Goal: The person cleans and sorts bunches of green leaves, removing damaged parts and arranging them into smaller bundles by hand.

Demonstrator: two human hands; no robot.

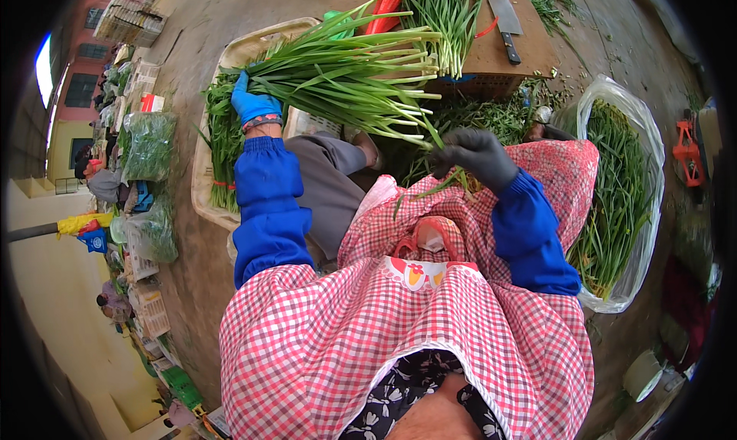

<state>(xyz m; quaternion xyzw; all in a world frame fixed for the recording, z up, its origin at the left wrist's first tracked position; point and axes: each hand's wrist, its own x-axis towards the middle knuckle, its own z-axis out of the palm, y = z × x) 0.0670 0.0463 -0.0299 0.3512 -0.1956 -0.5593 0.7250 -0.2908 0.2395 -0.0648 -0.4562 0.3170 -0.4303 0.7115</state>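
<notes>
My left hand [250, 102], in a blue glove, grips a large bunch of long green leafy stalks [330, 72], their pale cut ends pointing right. It is over a cream plastic crate [211, 148] that holds more greens [225, 181]. My right hand [468, 154], in a dark grey glove, is closed at a loose leaf below the pale ends, above my checked apron [384, 317]. Trimmed scraps [491, 118] lie beyond it. A clear plastic-lined container [652, 179] of greens stands at my right.
A brown board [530, 56] ahead bears a cleaver [507, 33], another bunch [437, 18] and red ties. An orange plastic item [687, 152] is at far right. Along the left are bagged greens [150, 152], stacked crates [127, 22] and other people [104, 183].
</notes>
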